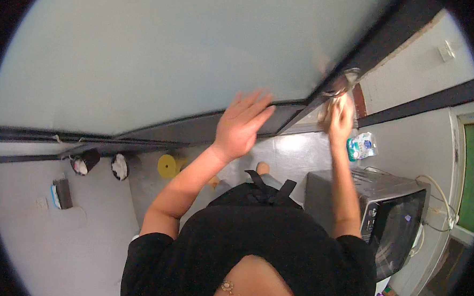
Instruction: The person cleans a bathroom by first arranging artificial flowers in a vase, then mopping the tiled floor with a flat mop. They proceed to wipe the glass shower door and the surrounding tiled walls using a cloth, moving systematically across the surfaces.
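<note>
In front of me stands a dark-framed door with a frosted glass panel point(165, 64). My left hand point(240, 124) has its fingers spread, held flat near or against the door's lower dark rail; whether it touches cannot be told. Farther right, my right hand point(342, 117) is closed on a crumpled light cloth point(335, 107), beside the edge of the dark frame and a shiny metal door handle point(348, 81). Blur hides the exact contact between the cloth and the handle.
A top-loading washing machine point(367, 187) stands at my right, with a green-and-white bag point(361, 146) beyond it. Two lined bins point(120, 167) and a yellow roll point(169, 166) are on the left. A tissue box point(62, 194) hangs on the left wall.
</note>
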`<action>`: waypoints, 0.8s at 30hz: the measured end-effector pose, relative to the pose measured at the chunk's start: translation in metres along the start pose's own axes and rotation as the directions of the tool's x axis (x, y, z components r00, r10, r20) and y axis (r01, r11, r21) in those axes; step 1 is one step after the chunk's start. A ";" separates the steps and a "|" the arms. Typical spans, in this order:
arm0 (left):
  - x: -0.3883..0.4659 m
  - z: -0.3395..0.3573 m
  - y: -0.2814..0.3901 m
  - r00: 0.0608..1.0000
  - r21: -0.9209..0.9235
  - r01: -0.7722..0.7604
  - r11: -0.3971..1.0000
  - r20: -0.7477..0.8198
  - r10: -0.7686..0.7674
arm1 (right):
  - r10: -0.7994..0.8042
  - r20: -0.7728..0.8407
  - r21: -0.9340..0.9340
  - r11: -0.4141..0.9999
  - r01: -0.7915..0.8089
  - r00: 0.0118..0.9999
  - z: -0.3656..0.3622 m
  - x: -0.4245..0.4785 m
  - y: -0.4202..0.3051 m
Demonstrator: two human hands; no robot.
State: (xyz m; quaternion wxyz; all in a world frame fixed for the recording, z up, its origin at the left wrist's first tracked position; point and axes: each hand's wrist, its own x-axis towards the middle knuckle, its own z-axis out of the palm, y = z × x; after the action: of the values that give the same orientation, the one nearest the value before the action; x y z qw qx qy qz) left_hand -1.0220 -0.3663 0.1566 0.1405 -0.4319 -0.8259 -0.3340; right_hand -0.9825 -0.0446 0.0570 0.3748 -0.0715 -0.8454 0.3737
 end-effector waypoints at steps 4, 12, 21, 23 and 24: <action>-0.076 0.016 -0.025 0.986 0.148 0.166 0.975 -0.053 -0.160 | 0.890 0.377 0.623 -0.038 -0.781 0.257 0.036 -0.135 0.124; -0.162 0.089 -0.027 0.850 0.093 0.527 0.845 -0.047 -0.525 | 0.806 0.412 0.702 0.016 -0.712 0.425 0.098 -0.079 0.140; -0.222 0.101 -0.070 -0.011 -0.738 0.667 -0.104 0.130 -0.991 | 0.173 0.973 -0.047 -0.491 -0.870 -0.150 0.240 -0.135 -0.099; -0.234 0.100 -0.068 -0.058 -0.834 0.538 -0.119 0.105 -0.993 | 0.040 0.999 0.021 0.287 -0.958 0.034 0.195 -0.091 -0.132; -0.235 0.098 -0.068 -0.063 -0.872 0.475 -0.113 0.094 -0.994 | -0.025 0.996 0.084 0.549 -0.831 0.084 0.188 -0.087 -0.120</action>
State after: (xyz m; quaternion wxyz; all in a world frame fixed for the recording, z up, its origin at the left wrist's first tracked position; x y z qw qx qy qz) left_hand -0.9335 -0.4736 -0.0677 -0.0145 0.3462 -0.5750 -0.7411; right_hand -1.0312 -0.2735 0.0063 -0.3573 0.0471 -0.6136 0.7026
